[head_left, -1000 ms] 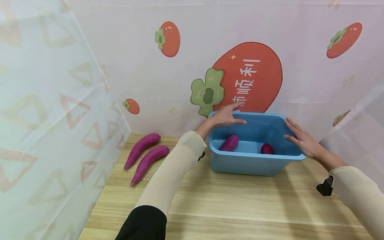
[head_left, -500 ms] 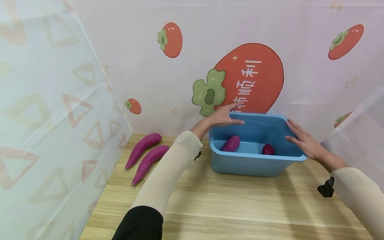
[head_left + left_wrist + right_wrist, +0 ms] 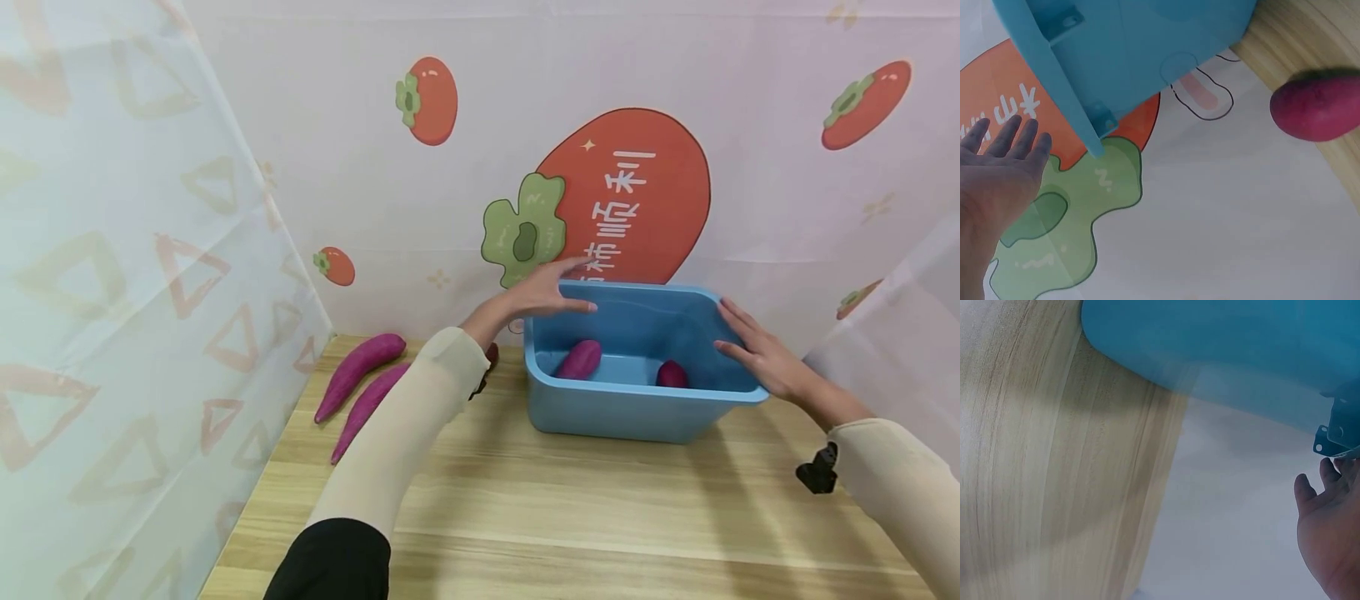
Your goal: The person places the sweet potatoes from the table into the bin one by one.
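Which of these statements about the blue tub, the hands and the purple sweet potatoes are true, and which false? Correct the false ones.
1. Two sweet potatoes lie inside the blue tub. True.
2. The left hand grips a sweet potato. False: its fingers are straight and hold nothing.
3. The right hand is at the tub's right rim. True.
4. The sweet potatoes on the table lie right of the tub. False: they lie to its left.

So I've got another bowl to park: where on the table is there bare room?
The wide front strip of table before the blue tub is bare. The back-left corner is crowded by two purple sweet potatoes. The left hand and right hand flank the tub.
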Demonstrator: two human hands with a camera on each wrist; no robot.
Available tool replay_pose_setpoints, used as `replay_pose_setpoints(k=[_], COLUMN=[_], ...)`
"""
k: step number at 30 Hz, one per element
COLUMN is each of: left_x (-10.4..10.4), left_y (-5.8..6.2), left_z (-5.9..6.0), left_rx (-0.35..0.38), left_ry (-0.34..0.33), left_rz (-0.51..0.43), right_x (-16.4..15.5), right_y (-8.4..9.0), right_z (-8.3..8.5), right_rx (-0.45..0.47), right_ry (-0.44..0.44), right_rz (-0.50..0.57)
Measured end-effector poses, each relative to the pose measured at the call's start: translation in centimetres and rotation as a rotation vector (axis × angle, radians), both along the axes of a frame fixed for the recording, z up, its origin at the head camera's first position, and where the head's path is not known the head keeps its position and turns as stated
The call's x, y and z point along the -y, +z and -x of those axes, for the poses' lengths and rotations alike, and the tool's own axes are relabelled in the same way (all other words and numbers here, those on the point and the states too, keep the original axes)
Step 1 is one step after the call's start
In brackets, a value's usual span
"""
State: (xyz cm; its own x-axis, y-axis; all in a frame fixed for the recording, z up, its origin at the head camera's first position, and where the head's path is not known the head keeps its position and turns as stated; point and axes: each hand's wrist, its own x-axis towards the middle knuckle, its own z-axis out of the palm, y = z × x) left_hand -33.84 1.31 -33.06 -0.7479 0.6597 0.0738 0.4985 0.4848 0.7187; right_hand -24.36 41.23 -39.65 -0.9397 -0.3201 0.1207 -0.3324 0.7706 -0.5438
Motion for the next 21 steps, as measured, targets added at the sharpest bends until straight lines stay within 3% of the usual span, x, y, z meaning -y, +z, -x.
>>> replay_pose_setpoints(k=[21], left_x=[2.8], left_y=[0.5], left_z=[-0.6], left_rx=[-0.033], left_ry=[-0.004], left_rz=[-0.035], right_x=[0.0], right_y=[-0.1], right_z=[0.0], right_rx=[-0.011], right_ry=[0.000], right_rz=[-0.015])
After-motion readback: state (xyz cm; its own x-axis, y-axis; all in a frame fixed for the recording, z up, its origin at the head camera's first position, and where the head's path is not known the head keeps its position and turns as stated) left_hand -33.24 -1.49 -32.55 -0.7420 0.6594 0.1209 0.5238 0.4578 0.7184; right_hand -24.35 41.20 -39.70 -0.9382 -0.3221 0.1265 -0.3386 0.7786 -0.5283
